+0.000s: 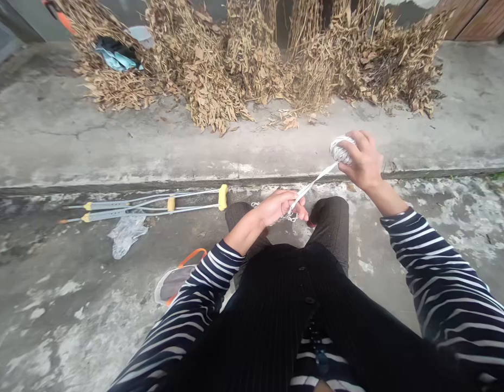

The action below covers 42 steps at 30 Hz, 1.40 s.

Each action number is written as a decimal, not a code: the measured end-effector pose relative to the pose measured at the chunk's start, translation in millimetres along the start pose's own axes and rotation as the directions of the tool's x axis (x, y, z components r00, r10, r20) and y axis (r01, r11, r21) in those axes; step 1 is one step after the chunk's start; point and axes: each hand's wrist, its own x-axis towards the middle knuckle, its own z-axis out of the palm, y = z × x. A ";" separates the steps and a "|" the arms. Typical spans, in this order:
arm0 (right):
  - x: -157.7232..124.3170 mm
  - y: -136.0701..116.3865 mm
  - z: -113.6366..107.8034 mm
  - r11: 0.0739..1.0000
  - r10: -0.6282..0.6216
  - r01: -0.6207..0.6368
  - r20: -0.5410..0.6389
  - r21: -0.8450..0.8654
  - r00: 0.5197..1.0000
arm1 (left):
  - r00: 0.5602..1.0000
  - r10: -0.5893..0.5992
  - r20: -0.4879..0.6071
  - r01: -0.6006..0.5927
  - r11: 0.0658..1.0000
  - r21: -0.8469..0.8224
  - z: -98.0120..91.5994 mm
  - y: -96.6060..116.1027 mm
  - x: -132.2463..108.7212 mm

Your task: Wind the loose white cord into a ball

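Observation:
My right hand is closed around a wound ball of white cord, held up over the concrete step. From the ball a stretched white strand slants down to my left hand, above my knees. The fingers of my left hand are bent around the strand. Loops of thin white cord hang just below those fingers; part of them is hidden behind the hand.
A crutch with yellow pads lies at the left along the step, a clear plastic bag beside it. An orange-handled bag or basket stands by my left arm. Dried plant bundles line the back.

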 end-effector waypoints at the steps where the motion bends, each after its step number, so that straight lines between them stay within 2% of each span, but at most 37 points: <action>1: -2.7 1.3 6.3 1.000 0.004 -0.004 0.020 -0.011 1.000 | 1.000 0.004 0.020 -0.004 1.000 0.005 1.2 5.0 -5.6; 4: -11.3 0.9 22.9 0.999 0.040 -0.040 0.040 0.009 0.998 | 0.997 0.069 0.028 -0.069 0.997 -0.026 8.7 22.1 -16.0; 7: -23.0 -7.5 34.6 0.996 0.047 -0.052 0.072 0.076 0.996 | 0.978 0.151 -0.144 -0.166 0.981 -0.098 16.3 39.7 -18.2; 11: -42.0 -32.0 45.3 0.973 0.015 -0.047 0.145 0.225 0.989 | 0.884 0.212 -0.418 -0.305 0.937 -0.172 22.8 58.8 -11.2; 13: -50.3 -46.3 49.0 0.942 0.031 -0.085 0.170 0.325 0.985 | 0.846 0.236 -0.479 -0.365 0.910 -0.195 25.6 65.5 -4.4; 16: -60.1 -64.8 51.1 0.856 0.065 -0.190 0.265 0.480 0.962 | 0.809 0.282 -0.515 -0.430 0.882 -0.192 27.3 73.3 9.6; 20: -70.8 -82.5 43.7 0.783 0.048 -0.273 0.383 0.559 0.922 | 0.775 0.298 -0.557 -0.467 0.864 -0.189 16.1 80.8 36.2; 22: -75.2 -89.2 36.0 0.747 0.015 -0.278 0.403 0.604 0.915 | 0.765 0.280 -0.580 -0.476 0.853 -0.215 4.2 81.6 51.8; 24: -78.1 -94.9 27.1 0.669 -0.022 -0.291 0.410 0.684 0.912 | 0.764 0.251 -0.595 -0.474 0.843 -0.253 -9.2 79.0 67.4; 28: -77.7 -105.0 10.2 0.497 -0.114 -0.326 0.432 0.805 0.895 | 0.774 0.157 -0.613 -0.419 0.854 -0.309 -32.4 65.2 94.6; 31: -73.7 -110.9 -0.2 0.415 -0.163 -0.362 0.460 0.834 0.873 | 0.784 0.094 -0.613 -0.342 0.890 -0.300 -46.6 53.5 109.0; 33: -71.6 -113.3 -5.5 0.384 -0.152 -0.398 0.482 0.833 0.863 | 0.799 0.064 -0.599 -0.271 0.926 -0.264 -56.6 47.4 114.0; 38: -71.9 -111.1 -15.0 0.304 -0.083 -0.467 0.512 0.830 0.855 | 0.861 -0.036 -0.507 0.021 0.999 -0.034 -91.5 39.9 108.7; 40: -72.1 -108.6 -19.9 0.261 -0.095 -0.472 0.509 0.842 0.855 | 0.880 -0.085 -0.467 0.151 0.983 0.106 -109.2 38.8 103.3; 42: -70.8 -106.4 -26.0 0.228 -0.106 -0.462 0.493 0.857 0.863 | 0.886 -0.125 -0.446 0.270 0.922 0.279 -125.6 37.2 99.9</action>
